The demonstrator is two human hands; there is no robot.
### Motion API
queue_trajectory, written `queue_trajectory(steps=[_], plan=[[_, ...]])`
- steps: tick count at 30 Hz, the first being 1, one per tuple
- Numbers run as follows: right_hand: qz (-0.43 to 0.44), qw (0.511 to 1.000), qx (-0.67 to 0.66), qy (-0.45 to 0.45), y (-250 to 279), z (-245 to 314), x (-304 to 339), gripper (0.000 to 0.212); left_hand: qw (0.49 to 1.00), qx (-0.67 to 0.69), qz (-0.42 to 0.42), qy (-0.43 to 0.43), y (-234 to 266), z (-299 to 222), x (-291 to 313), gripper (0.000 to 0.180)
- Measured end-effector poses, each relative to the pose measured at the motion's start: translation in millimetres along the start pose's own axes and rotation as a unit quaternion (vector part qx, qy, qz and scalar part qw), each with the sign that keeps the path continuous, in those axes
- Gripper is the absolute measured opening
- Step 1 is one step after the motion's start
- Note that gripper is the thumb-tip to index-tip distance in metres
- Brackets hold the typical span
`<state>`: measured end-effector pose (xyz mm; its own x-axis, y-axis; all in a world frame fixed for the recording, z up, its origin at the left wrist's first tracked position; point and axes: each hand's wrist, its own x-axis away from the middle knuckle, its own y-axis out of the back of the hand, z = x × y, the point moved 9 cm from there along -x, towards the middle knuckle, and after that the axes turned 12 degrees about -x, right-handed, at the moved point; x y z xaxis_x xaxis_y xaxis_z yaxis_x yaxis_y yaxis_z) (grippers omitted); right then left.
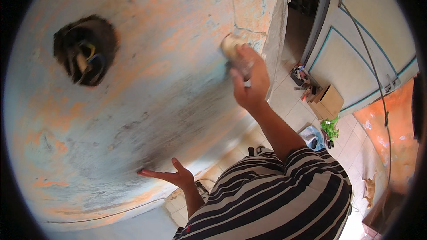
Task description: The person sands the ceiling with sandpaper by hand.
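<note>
My right hand is raised to the upper right part of a wall with worn pale blue and orange paint. Its fingers wrap round a beige and grey block-like tool, which is pressed against or very close to the surface. Motion blurs the tool, so its exact kind does not show. Lower down, my left hand holds nothing, its fingers stretched out and its thumb apart. Its fingertips reach the wall or come very near it. Dark grey smudges spread over the wall between my hands.
At the upper left, a rough hole in the wall has wires in it. A hanging cable crosses the right side before a cream door. On the tiled floor are a cardboard box, a green bundle and a cat.
</note>
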<state>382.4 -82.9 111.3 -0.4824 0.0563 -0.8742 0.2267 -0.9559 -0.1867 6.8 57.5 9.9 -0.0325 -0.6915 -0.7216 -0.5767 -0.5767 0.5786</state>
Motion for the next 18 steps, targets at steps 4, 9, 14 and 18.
queue_trajectory(steps=[4,9,14,18], plan=[[-0.01,1.0,0.014,-0.025,-16.0,24.5,13.9,0.025,0.999,-0.016,-0.04,-0.01,32.7,60.2,-24.3,0.099],[-0.041,0.994,-0.01,-0.096,-38.3,55.5,54.5,0.037,0.998,-0.033,-0.057,0.01,62.0,144.3,-39.6,0.096],[0.088,0.996,0.016,0.0,-73.4,108.8,85.3,0.038,0.997,-0.045,-0.051,-0.031,69.7,169.7,-42.2,0.094],[0.039,0.984,0.012,-0.175,-85.3,102.8,121.7,0.043,0.994,-0.068,-0.045,-0.067,59.8,182.4,-39.5,0.102]])
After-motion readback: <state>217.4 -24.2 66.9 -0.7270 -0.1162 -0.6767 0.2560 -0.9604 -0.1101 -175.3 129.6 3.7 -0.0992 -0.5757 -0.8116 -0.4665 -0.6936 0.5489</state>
